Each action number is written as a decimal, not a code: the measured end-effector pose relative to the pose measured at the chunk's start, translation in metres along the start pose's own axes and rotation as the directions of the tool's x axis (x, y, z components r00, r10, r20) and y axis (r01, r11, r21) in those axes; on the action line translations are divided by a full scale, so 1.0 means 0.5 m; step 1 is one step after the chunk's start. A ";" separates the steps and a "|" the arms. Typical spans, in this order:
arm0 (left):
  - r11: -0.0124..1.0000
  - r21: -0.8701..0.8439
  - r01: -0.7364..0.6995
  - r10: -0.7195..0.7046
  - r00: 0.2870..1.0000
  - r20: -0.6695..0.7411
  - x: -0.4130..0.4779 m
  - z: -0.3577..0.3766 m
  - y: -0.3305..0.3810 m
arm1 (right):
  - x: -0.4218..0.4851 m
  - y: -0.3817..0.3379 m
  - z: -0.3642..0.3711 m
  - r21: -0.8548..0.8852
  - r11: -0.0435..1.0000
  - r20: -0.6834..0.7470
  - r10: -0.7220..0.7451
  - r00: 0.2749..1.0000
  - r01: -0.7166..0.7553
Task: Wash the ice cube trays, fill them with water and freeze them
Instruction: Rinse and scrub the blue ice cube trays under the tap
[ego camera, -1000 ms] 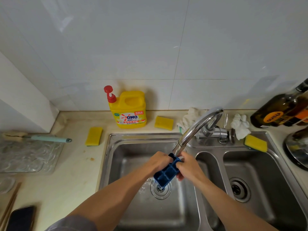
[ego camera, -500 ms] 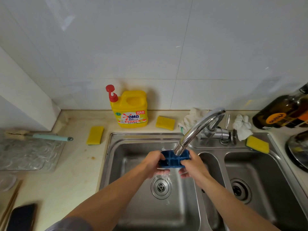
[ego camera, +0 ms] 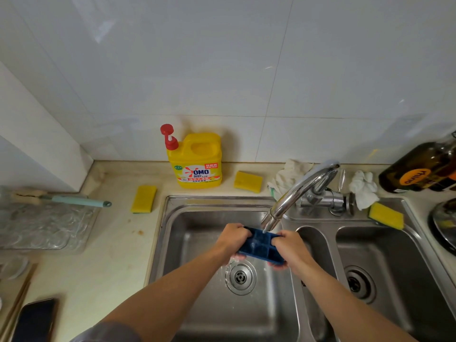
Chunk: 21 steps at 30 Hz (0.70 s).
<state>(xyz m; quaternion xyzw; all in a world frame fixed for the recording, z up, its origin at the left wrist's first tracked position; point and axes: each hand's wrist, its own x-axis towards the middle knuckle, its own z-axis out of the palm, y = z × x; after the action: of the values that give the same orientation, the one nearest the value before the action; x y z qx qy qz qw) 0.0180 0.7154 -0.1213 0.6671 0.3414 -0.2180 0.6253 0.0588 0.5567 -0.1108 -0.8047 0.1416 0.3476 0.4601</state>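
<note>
The blue ice cube tray (ego camera: 261, 245) sits open side up right under the tap (ego camera: 293, 196) spout, over the left sink (ego camera: 197, 218) basin — left hand (ego camera: 233, 239) grips its left end, right hand (ego camera: 288, 245) its right. Behind the tap on the desk (ego camera: 98, 262) lie a yellow detergent jug (ego camera: 197, 161) and sponges.

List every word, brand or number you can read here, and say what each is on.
"OMO": on the label of the yellow detergent jug.
Smaller print on that label: too small to read.
On the dark bottle, the orange oval label: lettering upside down, not legible.
No text shows on the blue ice cube tray.
</note>
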 end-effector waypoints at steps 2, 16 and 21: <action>1.000 0.008 -0.001 0.001 1.000 0.008 0.001 -0.002 -0.001 | -0.001 -0.001 0.000 0.039 0.999 0.009 0.015 1.000 -0.016; 0.980 -0.196 -0.038 0.044 0.999 0.025 -0.004 0.002 -0.007 | 0.006 0.009 -0.004 0.329 0.944 -0.031 0.010 0.999 0.001; 0.939 -0.326 0.111 -0.120 0.993 -0.007 0.004 0.000 -0.018 | -0.013 -0.002 0.001 0.304 0.947 0.016 -0.113 0.993 0.102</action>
<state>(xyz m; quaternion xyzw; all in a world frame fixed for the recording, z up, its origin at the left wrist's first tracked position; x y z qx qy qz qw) 0.0128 0.7154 -0.1293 0.5365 0.4193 -0.1861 0.7083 0.0543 0.5569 -0.1060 -0.7254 0.1413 0.3097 0.5982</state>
